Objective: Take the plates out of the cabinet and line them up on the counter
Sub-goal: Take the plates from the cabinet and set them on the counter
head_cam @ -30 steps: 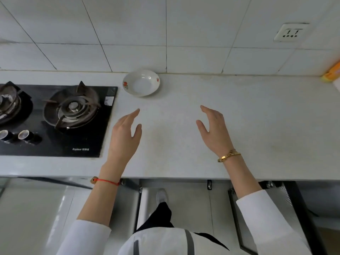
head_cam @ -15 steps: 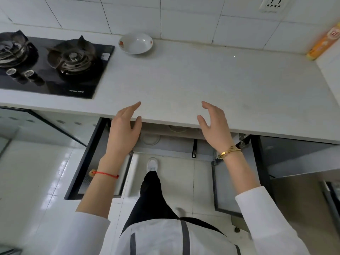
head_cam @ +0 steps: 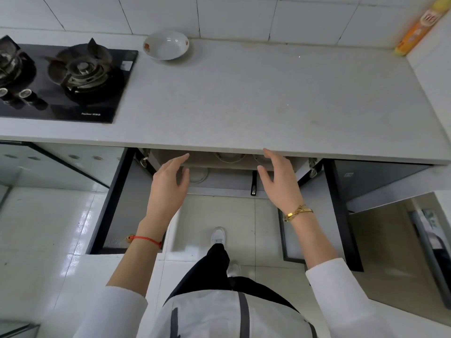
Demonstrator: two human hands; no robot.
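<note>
My counter looks like matt, finely speckled stone. The plate on it is glossy glazed ceramic. The hob is shiny black glass, the floor tiles gleam, and my bracelet is polished gold metal.

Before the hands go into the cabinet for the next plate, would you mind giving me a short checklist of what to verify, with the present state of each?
1. Cabinet doors open: ok. Both doors swing outward below the counter.
2. Both hands free: ok. The left hand and the right hand are open and hold nothing.
3. Plates within reach: cannot tell. Only pale rims peek out under the counter edge.
4. Room on the counter for a line: ok. One plate sits near the wall by the stove; the stretch to its right is bare.
5. Count of plates left inside: cannot tell.
</note>
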